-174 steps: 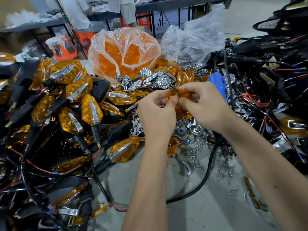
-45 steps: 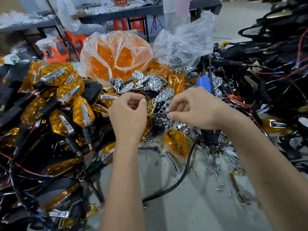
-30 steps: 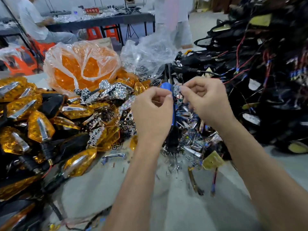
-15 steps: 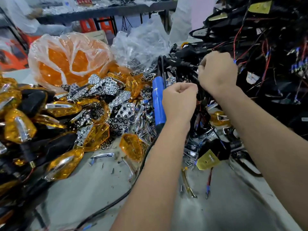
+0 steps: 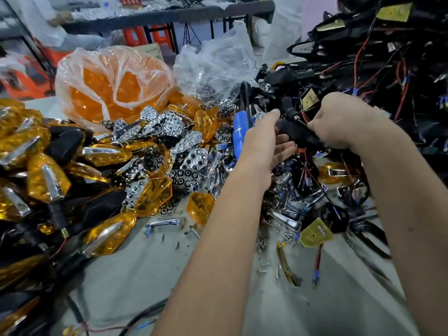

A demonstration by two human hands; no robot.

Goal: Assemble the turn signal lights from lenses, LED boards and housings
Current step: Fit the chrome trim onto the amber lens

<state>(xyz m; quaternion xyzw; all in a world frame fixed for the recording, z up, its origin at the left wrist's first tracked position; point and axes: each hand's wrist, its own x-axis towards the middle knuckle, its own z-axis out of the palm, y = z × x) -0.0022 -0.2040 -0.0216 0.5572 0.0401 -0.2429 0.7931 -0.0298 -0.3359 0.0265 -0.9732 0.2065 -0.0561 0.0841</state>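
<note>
While both hands met at the wired pile on the desk, the right hand gripped 1 black plastic housing; the left hand, fingers relaxed, supported it. Drawing it out slowly would likely avoid snagging wires.

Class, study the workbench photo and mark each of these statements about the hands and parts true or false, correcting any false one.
1. Both hands meet at a black plastic housing trailing thin wires. True.
2. The blue-handled tool is gripped in the left hand. False: it stands among the parts beside that hand.
3. The clear plastic bag of orange lenses sits at the far left. True.
4. The right hand holds a loose orange lens. False: it grips the housing.
5. A yellow LED board lies on the grey table. True.
</note>
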